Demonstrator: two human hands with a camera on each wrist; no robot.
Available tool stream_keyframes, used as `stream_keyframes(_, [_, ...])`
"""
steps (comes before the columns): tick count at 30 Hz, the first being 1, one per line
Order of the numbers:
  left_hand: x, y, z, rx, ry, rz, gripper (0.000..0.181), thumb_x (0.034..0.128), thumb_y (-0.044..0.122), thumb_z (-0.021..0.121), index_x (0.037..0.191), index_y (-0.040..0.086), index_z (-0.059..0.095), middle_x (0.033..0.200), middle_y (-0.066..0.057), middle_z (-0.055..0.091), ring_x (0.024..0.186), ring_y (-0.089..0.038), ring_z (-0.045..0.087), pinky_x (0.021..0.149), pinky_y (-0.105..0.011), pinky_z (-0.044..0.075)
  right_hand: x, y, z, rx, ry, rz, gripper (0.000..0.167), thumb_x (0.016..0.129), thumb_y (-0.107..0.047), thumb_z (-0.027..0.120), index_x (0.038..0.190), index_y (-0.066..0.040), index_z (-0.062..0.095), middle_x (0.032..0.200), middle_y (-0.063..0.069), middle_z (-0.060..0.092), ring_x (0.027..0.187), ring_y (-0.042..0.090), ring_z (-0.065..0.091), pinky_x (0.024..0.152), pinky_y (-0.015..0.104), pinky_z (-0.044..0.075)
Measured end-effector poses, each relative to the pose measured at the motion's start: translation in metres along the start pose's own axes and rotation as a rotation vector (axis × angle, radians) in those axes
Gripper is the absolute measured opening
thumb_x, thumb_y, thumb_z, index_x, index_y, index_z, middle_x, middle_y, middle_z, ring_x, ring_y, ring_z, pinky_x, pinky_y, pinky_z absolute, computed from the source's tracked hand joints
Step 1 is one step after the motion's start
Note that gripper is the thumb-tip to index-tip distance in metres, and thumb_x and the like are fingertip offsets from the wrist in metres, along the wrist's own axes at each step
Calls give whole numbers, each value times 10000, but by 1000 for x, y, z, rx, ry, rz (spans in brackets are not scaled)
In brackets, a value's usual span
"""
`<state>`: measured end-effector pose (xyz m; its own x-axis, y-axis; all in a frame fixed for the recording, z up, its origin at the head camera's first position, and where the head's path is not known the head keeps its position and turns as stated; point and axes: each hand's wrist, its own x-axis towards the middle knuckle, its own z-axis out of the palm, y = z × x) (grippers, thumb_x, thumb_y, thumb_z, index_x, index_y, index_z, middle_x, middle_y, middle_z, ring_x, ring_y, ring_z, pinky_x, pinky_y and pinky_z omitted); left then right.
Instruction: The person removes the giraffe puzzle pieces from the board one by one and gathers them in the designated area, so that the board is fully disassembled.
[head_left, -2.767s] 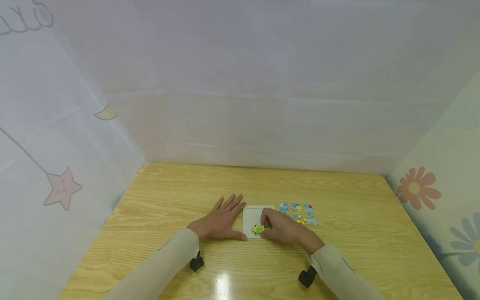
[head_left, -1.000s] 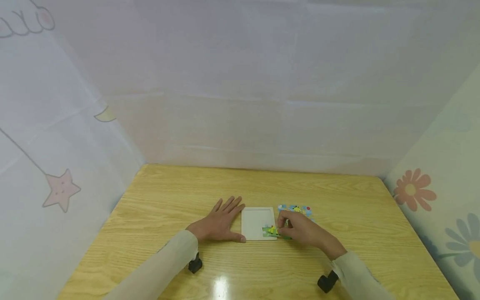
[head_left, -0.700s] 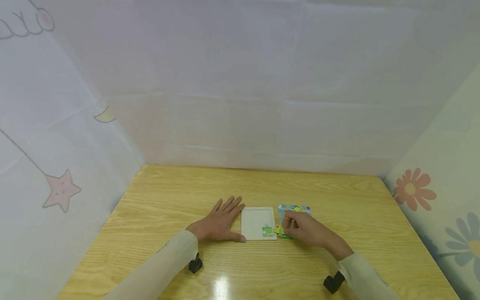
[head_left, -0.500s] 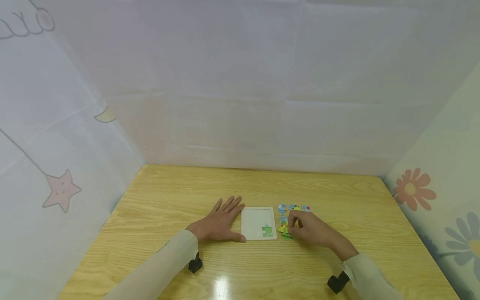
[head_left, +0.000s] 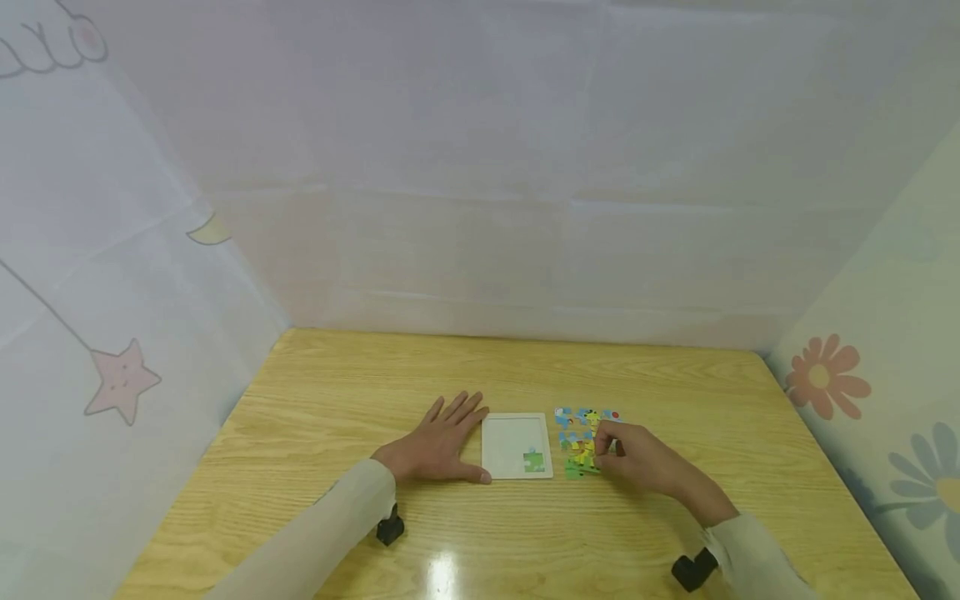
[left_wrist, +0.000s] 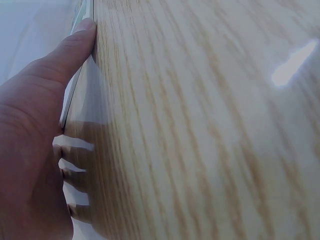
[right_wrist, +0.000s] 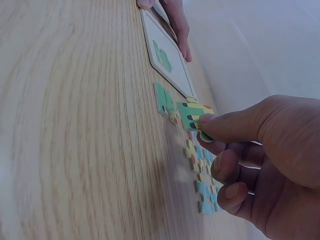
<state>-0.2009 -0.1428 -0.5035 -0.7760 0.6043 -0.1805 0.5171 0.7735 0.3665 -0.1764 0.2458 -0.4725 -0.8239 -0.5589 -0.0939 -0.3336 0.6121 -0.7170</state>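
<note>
A white puzzle tray (head_left: 510, 437) lies on the table with one green puzzle piece (head_left: 534, 462) in its lower right corner. My left hand (head_left: 438, 448) rests flat with fingers spread, thumb and fingertips touching the tray's left edge. To the right of the tray, my right hand (head_left: 637, 457) pinches a puzzle piece (right_wrist: 190, 116) between thumb and forefinger. That piece is green with yellow legs and dark hooves, and is held just above the table. Near it on the table lie a green piece (right_wrist: 161, 98) and several blue and yellow puzzle pieces (head_left: 564, 420).
The wooden table (head_left: 360, 375) is bordered by pale printed cloth (head_left: 450, 250) at the back and sides. A small black device (head_left: 390, 527) is strapped at the left wrist, and another black device (head_left: 693, 570) at the right.
My right hand has moved right, from over the tray to beside the loose pieces, carrying the pinched puzzle piece. The green piece in the tray's corner is now uncovered. My left hand stays put.
</note>
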Motion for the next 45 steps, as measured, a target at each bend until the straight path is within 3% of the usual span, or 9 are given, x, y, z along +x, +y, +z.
stream_keyframes(18, [0,-1,1,1,4,6,1148,896,813,633,1728,160,187,1829,-82,20,1704,-345,13,1358,-652,21,-15,13,-6,1,11,48,115,1018,-153,726,977,-127,622,979,5,688,747,50,495,625,234,451])
stream_keyframes(37, [-2,3,-1,-33,10,7,1137,903,748,688,1722,128,201,1824,-124,41,1699,-382,29,1353,-665,29,-12,15,-1,18,29,61,77,1026,-115,709,998,-105,638,1039,39,669,702,73,472,584,230,447])
stream_keyframes(45, [-1,2,-1,-23,15,12,1141,900,760,681,1723,133,199,1825,-119,42,1700,-376,32,1353,-663,36,-7,12,0,23,28,55,103,1022,-147,724,991,-127,628,971,21,671,693,54,434,588,225,412])
